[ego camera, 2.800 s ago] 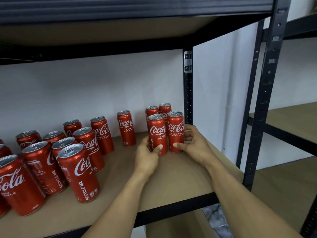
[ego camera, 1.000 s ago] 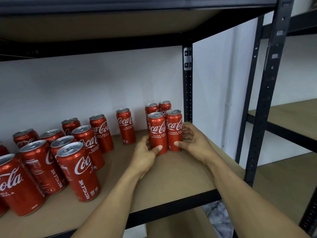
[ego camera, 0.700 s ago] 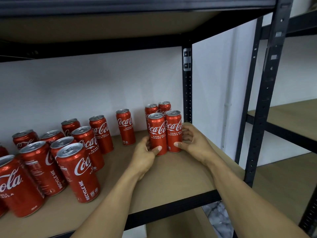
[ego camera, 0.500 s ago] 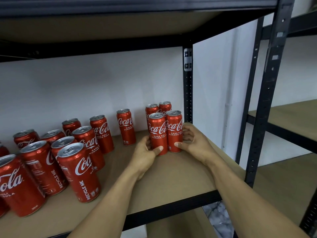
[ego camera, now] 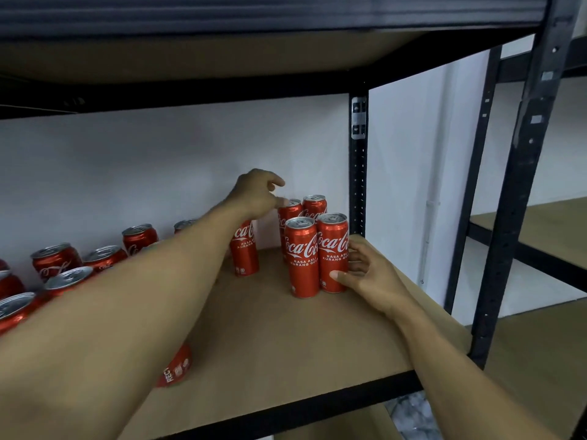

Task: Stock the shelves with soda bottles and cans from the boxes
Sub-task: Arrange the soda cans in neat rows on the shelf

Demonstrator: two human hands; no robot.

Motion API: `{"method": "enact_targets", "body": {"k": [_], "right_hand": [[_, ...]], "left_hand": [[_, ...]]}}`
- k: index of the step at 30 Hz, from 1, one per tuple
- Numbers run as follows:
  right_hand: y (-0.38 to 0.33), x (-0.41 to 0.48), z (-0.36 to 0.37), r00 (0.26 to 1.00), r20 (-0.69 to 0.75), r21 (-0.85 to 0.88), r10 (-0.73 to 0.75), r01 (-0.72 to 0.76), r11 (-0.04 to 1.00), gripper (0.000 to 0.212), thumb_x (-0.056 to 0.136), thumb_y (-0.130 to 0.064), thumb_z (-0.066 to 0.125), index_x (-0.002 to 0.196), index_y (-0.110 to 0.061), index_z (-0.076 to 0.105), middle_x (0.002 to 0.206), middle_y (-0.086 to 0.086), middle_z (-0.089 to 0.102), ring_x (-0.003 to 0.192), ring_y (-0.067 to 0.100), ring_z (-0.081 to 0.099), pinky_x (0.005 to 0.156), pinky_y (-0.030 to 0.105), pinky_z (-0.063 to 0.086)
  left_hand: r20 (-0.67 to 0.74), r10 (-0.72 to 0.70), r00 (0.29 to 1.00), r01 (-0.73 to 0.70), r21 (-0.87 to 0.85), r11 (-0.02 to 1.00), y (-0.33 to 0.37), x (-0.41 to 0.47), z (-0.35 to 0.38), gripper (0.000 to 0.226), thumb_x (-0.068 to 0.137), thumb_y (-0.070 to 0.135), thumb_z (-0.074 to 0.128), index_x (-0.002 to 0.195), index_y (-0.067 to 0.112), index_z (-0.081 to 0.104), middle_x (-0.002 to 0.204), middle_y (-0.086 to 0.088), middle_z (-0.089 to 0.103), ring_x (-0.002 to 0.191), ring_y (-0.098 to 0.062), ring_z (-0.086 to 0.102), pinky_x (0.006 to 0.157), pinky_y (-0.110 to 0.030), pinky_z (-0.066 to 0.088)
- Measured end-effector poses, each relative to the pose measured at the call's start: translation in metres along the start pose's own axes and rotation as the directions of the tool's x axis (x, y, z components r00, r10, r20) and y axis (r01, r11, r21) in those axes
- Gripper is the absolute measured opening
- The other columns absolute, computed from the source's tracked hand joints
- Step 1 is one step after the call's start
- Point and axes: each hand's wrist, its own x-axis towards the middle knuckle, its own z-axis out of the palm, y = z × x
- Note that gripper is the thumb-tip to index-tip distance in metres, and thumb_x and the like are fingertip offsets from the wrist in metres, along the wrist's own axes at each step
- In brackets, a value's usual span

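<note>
Red is the colour of every can on this brown fibreboard shelf [ego camera: 286,338], and all of them stand upright. At its right end, near the black rear post [ego camera: 358,173], four are packed in a square: the front-left can [ego camera: 301,262] and the front-right can [ego camera: 333,252] touch side by side, with the rear pair [ego camera: 315,206] just behind them. My right hand [ego camera: 368,276] grips the front-right can low down, thumb [ego camera: 337,275] pressed on its front face and fingers curled round its right side, toward the post. My left hand [ego camera: 257,193] is raised over the lone can [ego camera: 244,252], which stands just left of the square and apart from it; the hand hides that can's top. Its fingers are loosely bent and blurred, one tip near the lid of the rear-left can [ego camera: 290,214], and I cannot tell whether they touch or hold anything. Beyond my left forearm, more cans [ego camera: 55,262] stand loosely along the white wall [ego camera: 158,173], and the foot of one can [ego camera: 176,366] peeps out beneath the forearm near the front edge. Overhead is the underside of the next shelf [ego camera: 190,55].
</note>
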Motion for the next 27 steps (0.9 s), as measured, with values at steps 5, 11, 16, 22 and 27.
{"method": "enact_targets", "body": {"k": [5,11,16,22,27], "right_hand": [[0.001,0.001,-0.001,1.0,0.02,-0.006,-0.019,0.019,1.0,0.076,0.066,-0.046,0.086,0.136,-0.039,0.057,0.122,-0.013,0.068,0.11,0.006,0.066,0.099,0.039,0.055],[0.004,0.003,-0.001,1.0,0.005,0.011,-0.025,0.025,1.0,0.064,0.077,-0.022,0.088,0.134,-0.034,0.06,0.116,-0.011,0.071,0.105,0.004,0.067,0.095,0.029,0.055],[0.006,0.004,-0.001,1.0,0.012,0.02,-0.016,0.016,1.0,0.067,0.077,-0.023,0.088,0.136,-0.034,0.058,0.115,-0.01,0.071,0.105,0.005,0.068,0.092,0.026,0.055],[0.003,0.002,-0.001,1.0,0.012,0.023,-0.005,0.005,1.0,0.069,0.077,-0.024,0.088,0.138,-0.035,0.057,0.118,-0.013,0.07,0.105,0.001,0.067,0.093,0.025,0.055],[0.002,0.002,-0.001,1.0,0.011,0.02,0.002,-0.003,1.0,0.069,0.077,-0.023,0.088,0.138,-0.035,0.057,0.118,-0.012,0.07,0.103,0.0,0.067,0.093,0.025,0.055]], "left_hand": [[0.229,-0.015,0.973,-0.02,0.149,0.989,-0.007,0.04,-0.003,0.061,0.086,0.043,0.075,0.14,0.02,0.057,0.143,-0.008,0.057,0.12,-0.028,0.06,0.094,-0.037,0.053],[0.337,-0.024,0.941,0.004,0.059,0.998,-0.009,0.061,0.006,0.047,0.087,0.024,0.078,0.131,0.013,0.066,0.13,-0.01,0.066,0.106,-0.023,0.068,0.088,-0.034,0.059],[0.392,-0.002,0.92,0.011,-0.021,1.0,-0.012,0.066,0.007,0.03,0.089,0.012,0.074,0.12,0.014,0.074,0.124,-0.005,0.07,0.105,-0.019,0.067,0.091,-0.035,0.059],[0.387,0.016,0.922,0.005,-0.051,0.999,-0.017,0.069,0.008,0.03,0.089,0.009,0.073,0.119,0.015,0.074,0.124,-0.004,0.07,0.107,-0.019,0.067,0.089,-0.032,0.059],[0.353,0.032,0.935,-0.008,-0.07,0.997,-0.021,0.068,0.011,0.028,0.09,0.009,0.072,0.118,0.014,0.074,0.123,-0.004,0.07,0.105,-0.017,0.067,0.086,-0.029,0.059]]}}
